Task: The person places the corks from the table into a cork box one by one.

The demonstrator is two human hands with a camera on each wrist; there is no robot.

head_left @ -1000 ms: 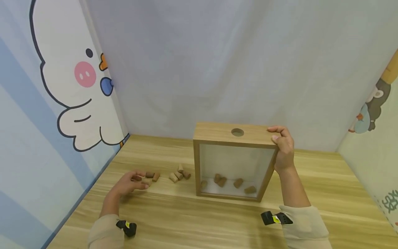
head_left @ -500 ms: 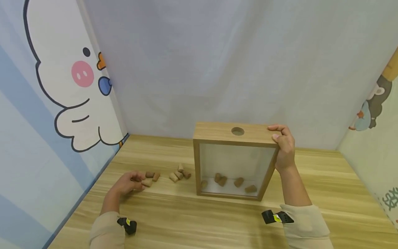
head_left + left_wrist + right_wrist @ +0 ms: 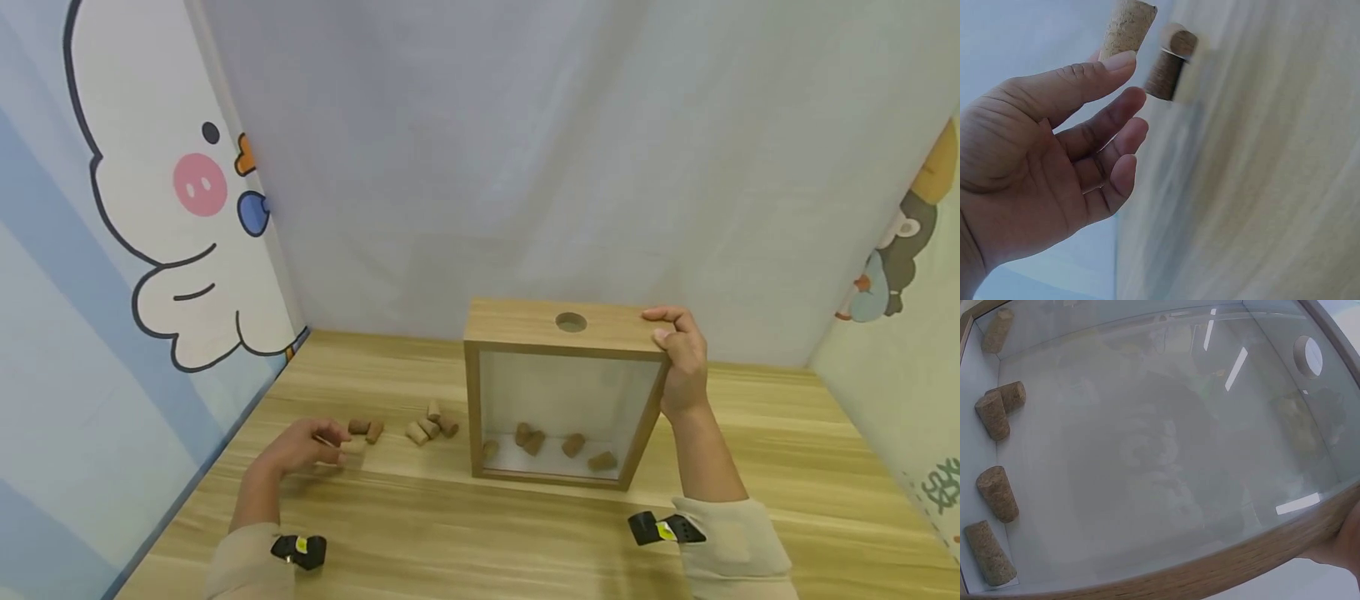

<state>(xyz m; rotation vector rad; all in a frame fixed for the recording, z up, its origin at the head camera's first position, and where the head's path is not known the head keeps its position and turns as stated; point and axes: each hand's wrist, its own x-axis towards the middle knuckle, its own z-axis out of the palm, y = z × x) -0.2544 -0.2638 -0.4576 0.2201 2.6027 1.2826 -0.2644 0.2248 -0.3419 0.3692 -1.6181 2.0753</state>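
Printed sheeting with a white cartoon figure point(image 3: 176, 292) and a pale grey cloth point(image 3: 555, 167) hang at 10 and 12 o'clock, taking the box on the wood-grained surface point(image 3: 420, 533) as the dial's centre.

At 9 o'clock, farthest out, the left hand point(image 3: 296, 447) pinches one light cork point(image 3: 1125, 28) between its thumb and a finger mostly hidden behind it; the remaining fingers curl loosely around nothing. Only one end of the cork is caught, so a slack or uneven pinch could let it twist out and drop. Two darker corks point(image 3: 359, 426) lie just beyond the fingertips; a careless brush of the hand could set these tapered pieces rolling. Nearer the box, also at 9 o'clock, is a cluster of four corks point(image 3: 429, 427), which a low sweep of the forearm might scatter.

Next comes the shallow, clear-fronted wooden box point(image 3: 517, 319), upright on its narrow edge, with a round hole point(image 3: 572, 322) at 12 o'clock. Five corks point(image 3: 573, 445) lie loose along its floor at 6 o'clock. Being so thin, it could tip under a knock to its face if unsupported.

At its 2 o'clock corner, the right hand point(image 3: 684, 362) grips the frame, thumb and a finger resting on top.
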